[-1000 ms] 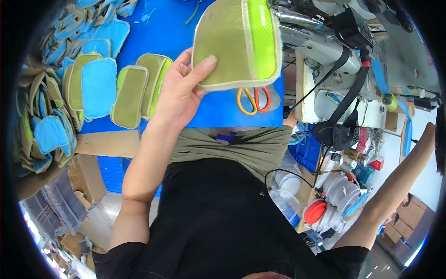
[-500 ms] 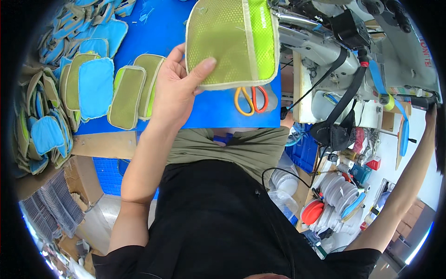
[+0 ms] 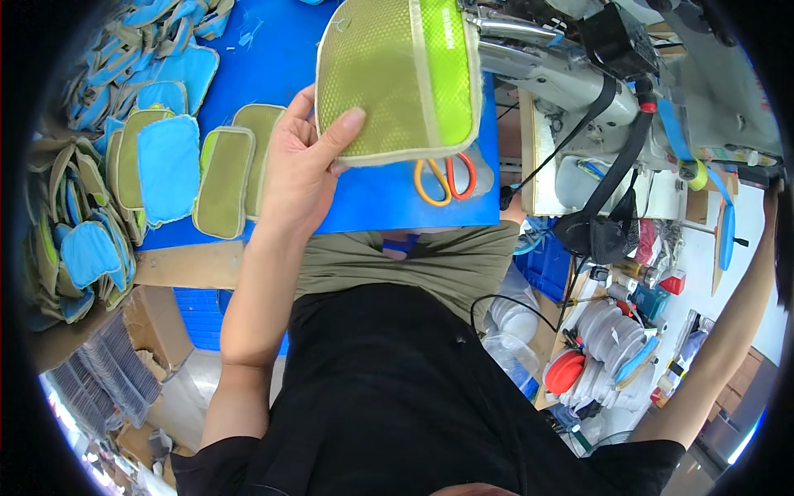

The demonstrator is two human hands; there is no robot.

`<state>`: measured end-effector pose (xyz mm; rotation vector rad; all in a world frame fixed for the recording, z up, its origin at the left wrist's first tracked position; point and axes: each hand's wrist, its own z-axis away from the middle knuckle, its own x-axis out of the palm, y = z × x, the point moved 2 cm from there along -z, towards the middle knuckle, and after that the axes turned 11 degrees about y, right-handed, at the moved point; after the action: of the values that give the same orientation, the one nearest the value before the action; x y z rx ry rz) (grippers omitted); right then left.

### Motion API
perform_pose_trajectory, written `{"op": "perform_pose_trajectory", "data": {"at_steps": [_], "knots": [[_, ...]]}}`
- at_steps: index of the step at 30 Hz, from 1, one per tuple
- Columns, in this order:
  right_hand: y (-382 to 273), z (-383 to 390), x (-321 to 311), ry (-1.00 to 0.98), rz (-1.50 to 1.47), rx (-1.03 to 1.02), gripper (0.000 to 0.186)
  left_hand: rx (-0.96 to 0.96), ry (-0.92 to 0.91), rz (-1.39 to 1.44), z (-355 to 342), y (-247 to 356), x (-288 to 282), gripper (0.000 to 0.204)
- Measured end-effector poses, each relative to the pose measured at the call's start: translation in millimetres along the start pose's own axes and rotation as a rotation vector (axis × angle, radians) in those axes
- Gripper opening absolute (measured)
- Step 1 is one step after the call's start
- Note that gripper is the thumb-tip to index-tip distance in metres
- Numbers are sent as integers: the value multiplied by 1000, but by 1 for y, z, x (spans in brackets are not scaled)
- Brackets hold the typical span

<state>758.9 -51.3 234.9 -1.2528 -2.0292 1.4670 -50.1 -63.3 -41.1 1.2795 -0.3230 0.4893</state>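
Note:
My left hand (image 3: 304, 161) grips the near left edge of an olive mesh pouch (image 3: 376, 91), thumb on top and fingers beneath. The pouch has a lime-green strip and beige binding, with a loose thread at its upper left. Its far right edge meets the metal parts of a sewing machine (image 3: 562, 78); whether it is still attached there cannot be seen. Below the pouch lie scissors (image 3: 432, 183) with yellow and orange handles, their blades hidden. At the far right, my right hand (image 3: 775, 183) reaches up beside the machine; its fingers are hidden at the dark rim.
Small olive pieces (image 3: 225, 182) and a blue piece (image 3: 169, 169) lie left of my hand on the blue tabletop (image 3: 273, 50). Bundles of pieces (image 3: 87, 248) hang over the left edge. Black belts (image 3: 608, 178) and stacked white spools (image 3: 612, 339) are at right.
My left hand and the pouch have shifted slightly left, away from the machine's metal parts. My right arm stays raised at the far right.

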Motion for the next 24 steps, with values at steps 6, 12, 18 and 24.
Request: {"op": "perform_pose_trajectory", "data": {"at_steps": [6, 12, 18, 24], "knots": [[7, -9, -8, 1, -10, 22, 41, -40, -57, 26, -6, -2, -10, 49], [5, -8, -16, -6, -44, 34, 42, -202, -146, 294, -21, 3, 0, 46], [-11, 14, -4, -42, -57, 60, 42, -89, -160, 237, -37, -12, 9, 50], [-6, 5, -31, -3, -42, 117, 43, -9, -135, 224, -36, -24, 10, 51]]}}
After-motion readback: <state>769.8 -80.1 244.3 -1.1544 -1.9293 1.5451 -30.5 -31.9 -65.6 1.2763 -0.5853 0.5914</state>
